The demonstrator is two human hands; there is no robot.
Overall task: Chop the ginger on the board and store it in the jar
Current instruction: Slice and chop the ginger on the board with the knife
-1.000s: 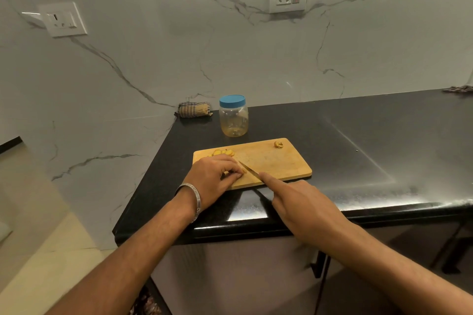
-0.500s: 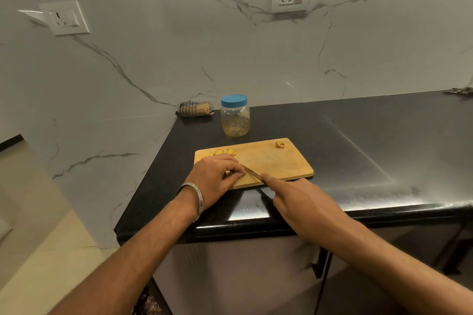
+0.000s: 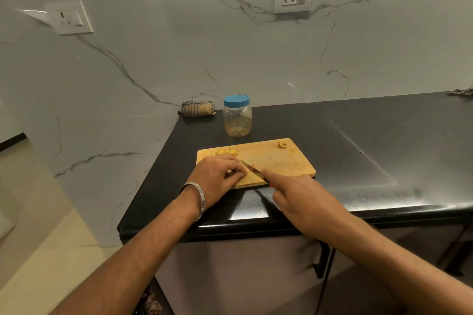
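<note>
The jar (image 3: 237, 115) stands just behind the board (image 3: 279, 161), beside a folded cloth (image 3: 197, 108). Bare counter (image 3: 371, 140) stretches right of them.

A glossy black counter (image 3: 358, 135) fills the middle and right of the frame. At its centre lies a wooden board (image 3: 276, 161). Just behind the board stands a blue-lidded jar (image 3: 237, 116). A rolled cloth (image 3: 197, 109) sits left of the jar against the wall, another cloth (image 3: 462, 92) at the far right edge.
</note>
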